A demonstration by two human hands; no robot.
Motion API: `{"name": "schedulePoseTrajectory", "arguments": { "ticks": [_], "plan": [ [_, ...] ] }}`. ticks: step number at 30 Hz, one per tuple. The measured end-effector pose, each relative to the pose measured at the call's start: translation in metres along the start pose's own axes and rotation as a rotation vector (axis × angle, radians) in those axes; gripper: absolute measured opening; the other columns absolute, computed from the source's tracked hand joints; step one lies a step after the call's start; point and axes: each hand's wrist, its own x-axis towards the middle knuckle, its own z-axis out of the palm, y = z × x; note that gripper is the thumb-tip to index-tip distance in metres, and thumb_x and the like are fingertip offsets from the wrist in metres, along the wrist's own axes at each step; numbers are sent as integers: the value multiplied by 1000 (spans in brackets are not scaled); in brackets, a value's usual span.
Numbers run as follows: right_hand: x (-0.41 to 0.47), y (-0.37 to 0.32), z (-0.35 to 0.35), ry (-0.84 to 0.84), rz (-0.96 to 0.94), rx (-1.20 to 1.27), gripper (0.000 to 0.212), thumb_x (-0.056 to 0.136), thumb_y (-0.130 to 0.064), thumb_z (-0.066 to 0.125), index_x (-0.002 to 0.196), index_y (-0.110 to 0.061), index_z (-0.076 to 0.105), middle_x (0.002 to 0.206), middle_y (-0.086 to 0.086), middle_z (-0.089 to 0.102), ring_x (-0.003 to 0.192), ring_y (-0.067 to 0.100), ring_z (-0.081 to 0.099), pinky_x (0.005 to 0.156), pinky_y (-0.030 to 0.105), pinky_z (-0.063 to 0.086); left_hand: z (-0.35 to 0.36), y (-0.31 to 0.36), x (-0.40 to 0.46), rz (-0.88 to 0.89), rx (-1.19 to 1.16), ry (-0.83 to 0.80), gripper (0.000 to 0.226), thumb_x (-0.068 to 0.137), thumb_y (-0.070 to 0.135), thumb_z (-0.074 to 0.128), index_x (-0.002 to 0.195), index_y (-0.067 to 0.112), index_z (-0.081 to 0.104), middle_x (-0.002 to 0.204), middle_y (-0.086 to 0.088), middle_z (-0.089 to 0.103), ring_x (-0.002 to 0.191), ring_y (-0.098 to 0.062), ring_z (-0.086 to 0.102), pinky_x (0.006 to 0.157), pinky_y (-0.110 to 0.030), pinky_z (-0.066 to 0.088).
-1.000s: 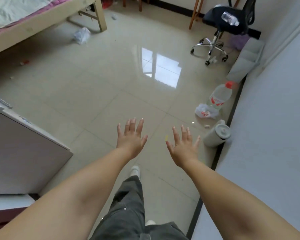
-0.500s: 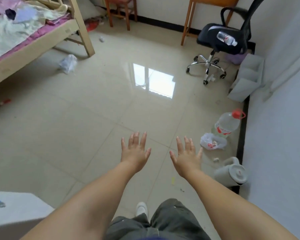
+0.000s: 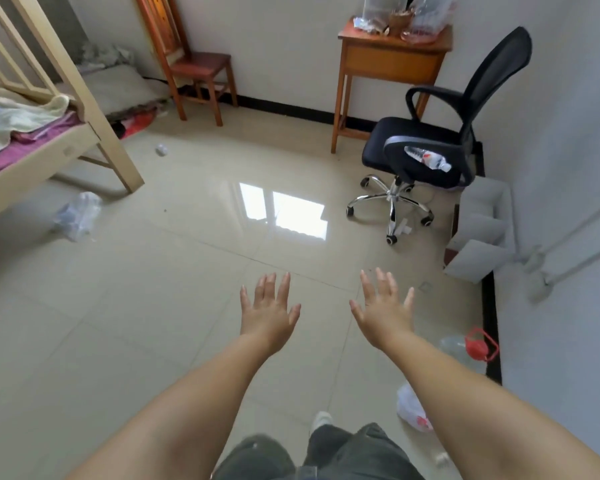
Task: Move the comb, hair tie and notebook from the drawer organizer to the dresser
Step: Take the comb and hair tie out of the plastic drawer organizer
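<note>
My left hand [image 3: 269, 311] and my right hand [image 3: 381, 308] are stretched out in front of me over the tiled floor, palms down, fingers spread, holding nothing. No comb, hair tie, notebook, drawer organizer or dresser shows in the head view.
A black office chair [image 3: 437, 147] with a water bottle [image 3: 428, 158] on its seat stands at the right, beside an orange wooden table [image 3: 392, 60]. A wooden chair [image 3: 194, 64] stands at the back, a bed [image 3: 32, 143] at left. A red-capped jug [image 3: 471, 348] and bags lie by the right wall.
The view has tilted up and forward: the white cabinet at the left has left the frame, and the table and chairs have come into view. Both hands stay spread and empty.
</note>
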Motion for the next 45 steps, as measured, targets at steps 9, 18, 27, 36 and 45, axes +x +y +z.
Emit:
{"name": "schedulePoseTrajectory", "arguments": {
  "ticks": [9, 18, 27, 36, 45],
  "plan": [
    [271, -24, -61, 29, -39, -8, 62, 93, -51, 21, 147, -31, -2, 159, 3, -1, 146, 23, -4, 113, 60, 1, -63, -10, 270, -34, -16, 54, 63, 94, 48, 18, 146, 25, -9, 158, -5, 1, 145, -23, -2, 115, -54, -3],
    [516, -31, -130, 61, 116, 106, 61, 92, -51, 22, 146, -31, 2, 158, 4, 4, 146, 24, 1, 112, 60, 7, -154, 0, 556, 99, 85, 14, 63, 94, 47, 17, 146, 24, -10, 158, -5, 0, 145, -22, -3, 115, -53, -3],
    [756, 53, -190, 90, 263, 101, 61, 94, -49, 20, 147, -30, -3, 159, 3, 0, 146, 23, -2, 114, 57, 5, -176, 109, 809, 298, 89, 3, 62, 93, 49, 17, 146, 26, -7, 159, -4, -1, 146, -21, -8, 116, -52, -5],
    [985, 82, -270, 131, 229, 72, 60, 94, -49, 23, 147, -29, 4, 159, 6, 8, 146, 25, 3, 115, 56, 8, -232, 139, 1032, 242, 92, 22, 62, 94, 49, 18, 147, 27, -5, 159, -3, 1, 146, -20, -5, 116, -52, -4],
    [1223, 64, -341, 153, 297, 140, 59, 95, -48, 22, 147, -29, 1, 159, 4, 3, 146, 24, -1, 117, 54, 5, -302, 149, 1298, 335, 115, 104, 62, 93, 50, 20, 147, 26, 2, 158, -5, 7, 146, -22, 0, 117, -54, 1]
  ]
}}
